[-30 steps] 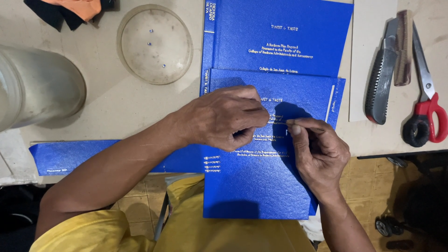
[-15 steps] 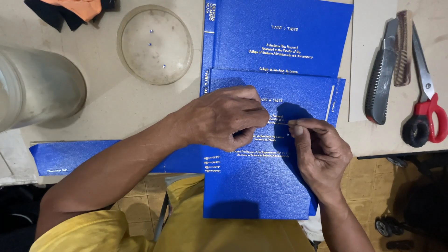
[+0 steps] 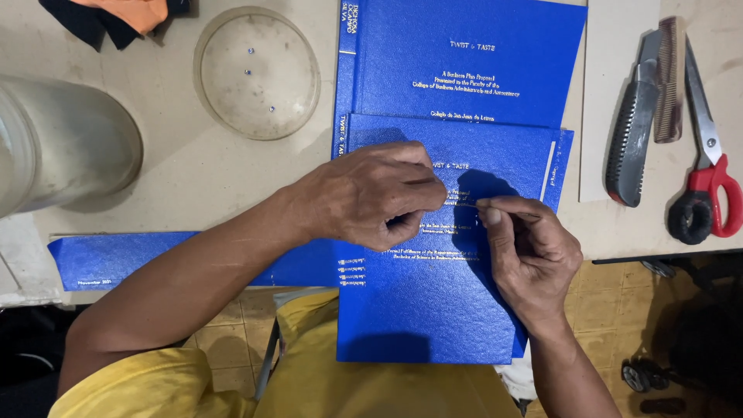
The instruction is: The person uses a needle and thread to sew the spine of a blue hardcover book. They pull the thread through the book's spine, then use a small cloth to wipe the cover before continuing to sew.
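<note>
A blue hardbound book (image 3: 433, 310) with gold lettering lies on the table edge in front of me, overhanging toward my lap. My left hand (image 3: 364, 197) rests on its cover with fingers curled, thumb and forefinger pinched together. My right hand (image 3: 530, 255) is beside it on the right, fingertips pinched. A very thin, short strip (image 3: 463, 204) runs between the two pinches, just above the lettering; what it is made of is too small to tell.
A second blue book (image 3: 464, 62) lies behind the first. A blue strip (image 3: 116, 259) lies at the left. A round clear lid (image 3: 255, 73) and a translucent container (image 3: 54, 151) stand at the back left. Red-handled scissors (image 3: 708, 178), a dark-handled blade tool (image 3: 631, 147) and a white card (image 3: 611, 93) lie at the right.
Almost nothing has moved; my right fingertips have shifted slightly along the lettering while my left hand stays on the cover.
</note>
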